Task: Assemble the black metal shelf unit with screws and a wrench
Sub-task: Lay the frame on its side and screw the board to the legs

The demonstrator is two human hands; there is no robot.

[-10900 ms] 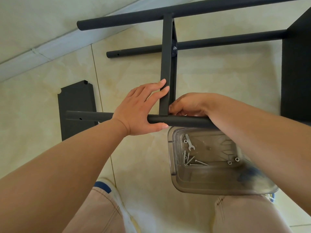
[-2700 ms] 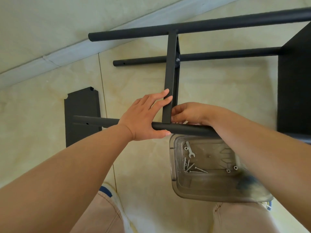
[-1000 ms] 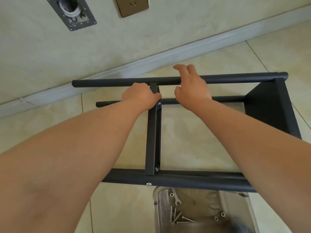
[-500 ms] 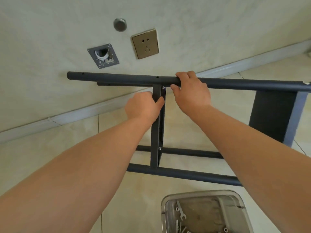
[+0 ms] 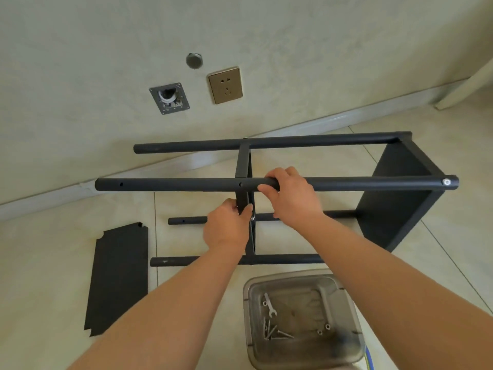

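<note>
Black metal shelf frame (image 5: 314,184) lies lengthwise left-right; your right hand (image 5: 292,198) grips its tube, left hand (image 5: 226,227) pinches the middle panel (image 5: 242,166). Clear plastic tub (image 5: 344,351), lower centre: small wrench (image 5: 269,305), screws (image 5: 274,333).

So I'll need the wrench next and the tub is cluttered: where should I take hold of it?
Pinch the wrench by its bare shaft, from straight above. It lies flat on the floor of the clear tub, clear of the screws below it, and the tub walls block any sideways approach.
</note>
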